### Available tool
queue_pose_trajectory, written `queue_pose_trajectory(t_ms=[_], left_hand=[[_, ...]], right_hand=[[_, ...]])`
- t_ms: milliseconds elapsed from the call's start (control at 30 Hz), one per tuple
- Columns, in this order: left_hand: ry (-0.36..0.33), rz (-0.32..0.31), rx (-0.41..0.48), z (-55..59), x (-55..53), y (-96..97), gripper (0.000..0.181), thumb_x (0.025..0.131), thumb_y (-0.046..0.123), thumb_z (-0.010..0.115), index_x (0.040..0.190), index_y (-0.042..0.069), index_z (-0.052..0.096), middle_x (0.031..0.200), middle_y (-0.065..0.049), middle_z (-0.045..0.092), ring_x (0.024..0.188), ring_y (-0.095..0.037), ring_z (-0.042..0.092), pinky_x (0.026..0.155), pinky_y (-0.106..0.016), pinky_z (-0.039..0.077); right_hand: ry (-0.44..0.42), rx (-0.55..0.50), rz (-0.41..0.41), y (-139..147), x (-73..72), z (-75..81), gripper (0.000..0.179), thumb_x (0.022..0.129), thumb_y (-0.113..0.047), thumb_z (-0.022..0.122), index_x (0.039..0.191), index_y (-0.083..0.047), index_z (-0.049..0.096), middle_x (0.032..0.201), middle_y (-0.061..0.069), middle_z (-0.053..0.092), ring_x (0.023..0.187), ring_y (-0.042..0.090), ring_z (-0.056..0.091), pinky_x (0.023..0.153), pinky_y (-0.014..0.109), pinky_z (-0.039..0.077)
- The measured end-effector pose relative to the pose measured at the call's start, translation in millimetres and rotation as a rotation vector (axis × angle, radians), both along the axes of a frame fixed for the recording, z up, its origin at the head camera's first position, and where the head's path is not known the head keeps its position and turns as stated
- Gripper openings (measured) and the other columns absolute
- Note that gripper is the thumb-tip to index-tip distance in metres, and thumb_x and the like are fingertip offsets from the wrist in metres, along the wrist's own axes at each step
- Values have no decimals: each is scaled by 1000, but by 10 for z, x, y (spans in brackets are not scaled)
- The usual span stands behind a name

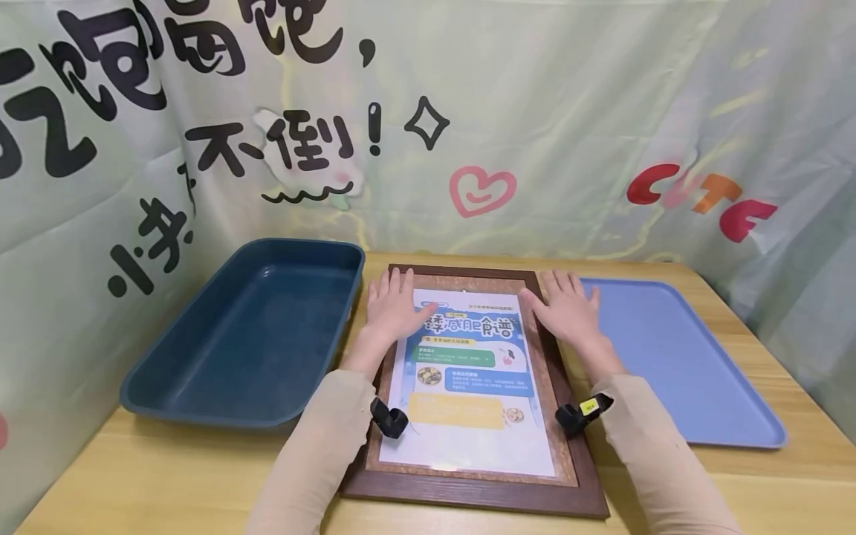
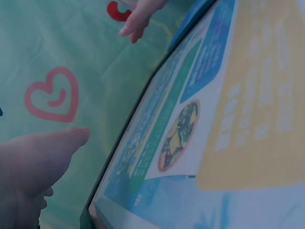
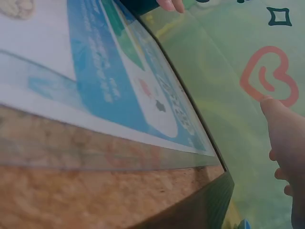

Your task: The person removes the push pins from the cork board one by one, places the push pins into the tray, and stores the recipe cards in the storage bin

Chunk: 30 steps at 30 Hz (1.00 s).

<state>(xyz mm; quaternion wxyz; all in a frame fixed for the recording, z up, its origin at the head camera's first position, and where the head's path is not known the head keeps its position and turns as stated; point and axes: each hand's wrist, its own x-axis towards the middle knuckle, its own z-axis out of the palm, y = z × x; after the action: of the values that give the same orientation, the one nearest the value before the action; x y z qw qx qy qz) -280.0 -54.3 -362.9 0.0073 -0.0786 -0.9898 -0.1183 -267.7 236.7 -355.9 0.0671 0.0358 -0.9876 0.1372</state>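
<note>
Between my two arms a brown wooden frame (image 1: 475,505) lies on the table, with a cork-like board inside it. A printed sheet (image 1: 468,446) in blue, green and yellow, with a food picture, rests on that board. My left hand (image 1: 393,306), fingers straight and spread, overlaps the frame's upper left side in the head view. Over the upper right side is my right hand (image 1: 568,308), its fingers likewise extended and thumb pointing inward. In the left wrist view the left thumb (image 2: 52,148) stands apart from the sheet. Neither hand grips anything.
A deep dark-blue tray (image 1: 241,334) stands to the left of the frame. On the right lies a flat light-blue tray (image 1: 682,364), partly behind the right forearm. Behind the wooden table (image 1: 180,475) hangs a pale green printed cloth (image 1: 568,134).
</note>
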Motion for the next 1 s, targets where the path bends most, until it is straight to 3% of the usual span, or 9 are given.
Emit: queue_pose_trajectory(t_ms=[167,433,633,867,1000], left_hand=[[-4,14,98,35,13,-28,88,88,62,42,149,7,9,152,-17,12,140,-32,5,110,-49,3],[-34,31,382,62,67,-83,82,92,49,47,147,-1,13,151,-18,17,138,-31,14,110,-45,14],[-90,34,627,51,122,-97,70,94,33,51,145,-3,20,148,-19,26,134,-30,27,107,-42,25],[-115,79,751,43,180,-88,62,95,27,51,142,-4,28,144,-20,33,132,-31,31,105,-41,29],[-112,113,777,38,208,-80,56,94,23,51,140,-5,33,141,-21,38,129,-33,36,103,-43,32]], right_hand=[[35,-68,-10,51,-6,45,82,92,-63,26,144,-1,27,147,25,22,134,44,11,101,65,-2],[151,-212,20,59,-24,96,73,95,-54,33,137,5,37,141,27,33,129,46,24,103,58,15],[110,-350,38,16,-51,96,65,96,-46,40,136,5,38,139,28,33,128,45,27,101,57,22],[87,-390,49,-104,-96,34,56,95,-33,50,135,6,40,131,27,42,120,42,39,96,55,32],[86,-445,41,-195,-138,5,50,93,-25,54,132,6,44,123,26,51,113,39,47,92,51,38]])
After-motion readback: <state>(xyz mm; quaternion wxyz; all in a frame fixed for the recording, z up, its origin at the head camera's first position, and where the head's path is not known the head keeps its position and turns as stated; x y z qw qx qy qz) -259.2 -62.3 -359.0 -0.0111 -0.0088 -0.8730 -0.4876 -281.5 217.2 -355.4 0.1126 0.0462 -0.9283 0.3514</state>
